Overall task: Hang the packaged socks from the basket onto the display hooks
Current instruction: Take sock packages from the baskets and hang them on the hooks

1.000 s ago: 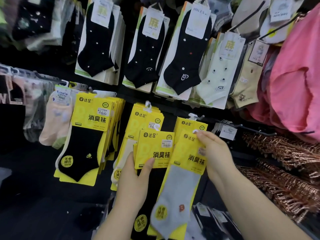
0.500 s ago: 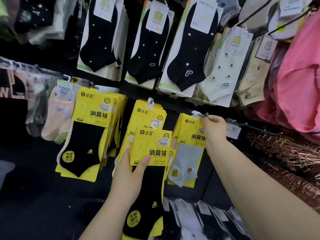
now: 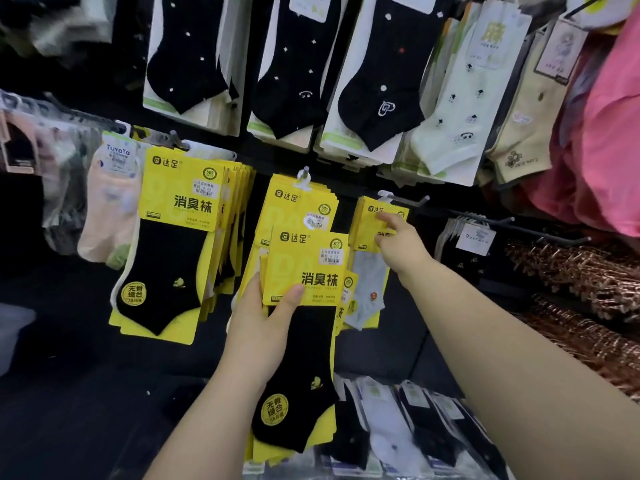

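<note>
Probably light; hold the stiff card top, where your left hand (image 3: 259, 327) pinches the black-sock packs (image 3: 304, 268). Your right hand (image 3: 398, 244), fingers loose, only touches the hung pack (image 3: 367, 278).

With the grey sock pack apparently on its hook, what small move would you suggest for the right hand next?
Probably draw the right hand back to the yellow-carded black sock packs in the left hand: the yellow-carded grey sock pack already hangs from its metal hook.
</note>
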Available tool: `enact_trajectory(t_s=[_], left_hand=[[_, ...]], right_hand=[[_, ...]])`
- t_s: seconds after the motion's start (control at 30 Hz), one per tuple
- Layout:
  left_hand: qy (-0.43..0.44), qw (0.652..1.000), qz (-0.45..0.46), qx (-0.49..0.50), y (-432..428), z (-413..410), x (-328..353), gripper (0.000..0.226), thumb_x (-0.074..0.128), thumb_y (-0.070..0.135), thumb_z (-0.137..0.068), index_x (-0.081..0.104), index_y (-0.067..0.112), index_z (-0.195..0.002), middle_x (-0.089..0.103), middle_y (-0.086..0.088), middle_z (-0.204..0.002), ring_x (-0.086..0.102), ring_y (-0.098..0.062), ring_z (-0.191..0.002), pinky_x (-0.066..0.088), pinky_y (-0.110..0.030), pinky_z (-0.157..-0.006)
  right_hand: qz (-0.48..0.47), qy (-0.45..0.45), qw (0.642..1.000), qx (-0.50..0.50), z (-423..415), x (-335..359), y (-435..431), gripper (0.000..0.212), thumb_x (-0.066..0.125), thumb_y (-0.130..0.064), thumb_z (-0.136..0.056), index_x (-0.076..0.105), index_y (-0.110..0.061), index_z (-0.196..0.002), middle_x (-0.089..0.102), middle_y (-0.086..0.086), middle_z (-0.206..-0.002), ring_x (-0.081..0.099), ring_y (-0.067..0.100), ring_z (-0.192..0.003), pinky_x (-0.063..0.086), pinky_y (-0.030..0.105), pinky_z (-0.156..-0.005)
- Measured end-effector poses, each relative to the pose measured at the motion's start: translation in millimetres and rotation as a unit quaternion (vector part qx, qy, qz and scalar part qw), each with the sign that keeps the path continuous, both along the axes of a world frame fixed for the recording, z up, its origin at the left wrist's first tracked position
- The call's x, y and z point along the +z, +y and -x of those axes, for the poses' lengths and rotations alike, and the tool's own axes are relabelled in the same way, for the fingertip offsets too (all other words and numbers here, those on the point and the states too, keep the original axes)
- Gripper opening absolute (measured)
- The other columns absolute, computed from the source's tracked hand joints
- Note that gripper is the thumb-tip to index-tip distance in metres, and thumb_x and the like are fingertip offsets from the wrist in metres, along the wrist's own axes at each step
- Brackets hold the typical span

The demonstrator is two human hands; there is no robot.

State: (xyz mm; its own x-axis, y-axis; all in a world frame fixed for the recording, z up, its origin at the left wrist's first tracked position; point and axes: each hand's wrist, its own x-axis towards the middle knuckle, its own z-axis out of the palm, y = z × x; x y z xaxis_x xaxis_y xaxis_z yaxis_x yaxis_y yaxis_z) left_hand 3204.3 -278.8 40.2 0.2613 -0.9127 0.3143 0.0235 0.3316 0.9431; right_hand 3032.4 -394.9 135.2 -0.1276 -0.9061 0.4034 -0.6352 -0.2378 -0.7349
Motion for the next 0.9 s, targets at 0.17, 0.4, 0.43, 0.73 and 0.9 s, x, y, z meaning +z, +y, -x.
enact_trajectory(t_s=[0.17,0.4,0.43,0.73,0.9], left_hand=[[0.008,1.000,0.000,-0.011,-3,8,0,0.023,0.056,0.035,-0.091,0.051,0.045,-0.111,0.065,0.014,-0.115,0.058,-0.011,-0.113,0.046,-0.042,-0.101],[0.051,0.997,0.020,-0.060,1,26,-3,0.023,0.064,0.030,-0.087,0.058,0.037,-0.108,0.070,0.013,-0.104,0.065,-0.010,-0.102,0.052,-0.034,-0.089],[0.067,0.994,0.024,-0.077,2,27,-4,0.024,0.065,0.029,-0.086,0.058,0.037,-0.108,0.071,0.013,-0.104,0.066,-0.008,-0.101,0.054,-0.030,-0.086],[0.110,0.988,0.035,-0.105,2,39,-9,0.025,0.055,0.021,-0.094,0.055,0.038,-0.112,0.070,0.018,-0.105,0.064,-0.002,-0.101,0.052,-0.019,-0.081],[0.109,0.990,0.033,-0.082,1,41,-13,0.024,0.059,0.019,-0.091,0.058,0.036,-0.109,0.071,0.011,-0.107,0.066,-0.010,-0.103,0.052,-0.036,-0.091]], right_hand=[[-0.031,-0.151,0.984,0.094,-11,-19,48,0.031,0.049,-0.050,-0.092,0.066,-0.024,-0.089,0.065,-0.007,-0.095,0.060,0.012,-0.090,0.045,0.027,-0.071],[0.000,-0.083,0.987,0.138,-10,-22,87,0.043,0.079,-0.035,-0.073,0.058,-0.022,-0.108,0.067,0.007,-0.100,0.066,0.020,-0.092,0.057,0.032,-0.080],[-0.008,-0.081,0.986,0.144,-8,-20,88,0.038,0.078,-0.028,-0.076,0.060,-0.022,-0.109,0.068,0.007,-0.102,0.067,0.021,-0.094,0.056,0.038,-0.085],[0.012,-0.151,0.974,0.168,6,-27,94,0.027,0.065,-0.007,-0.087,0.061,-0.031,-0.096,0.067,0.005,-0.103,0.069,0.009,-0.079,0.052,0.016,-0.056],[0.030,-0.096,0.993,0.066,-15,-37,98,0.011,0.058,-0.035,-0.092,0.049,-0.040,-0.095,0.035,-0.004,-0.116,0.056,0.004,-0.085,0.048,0.019,-0.062]])
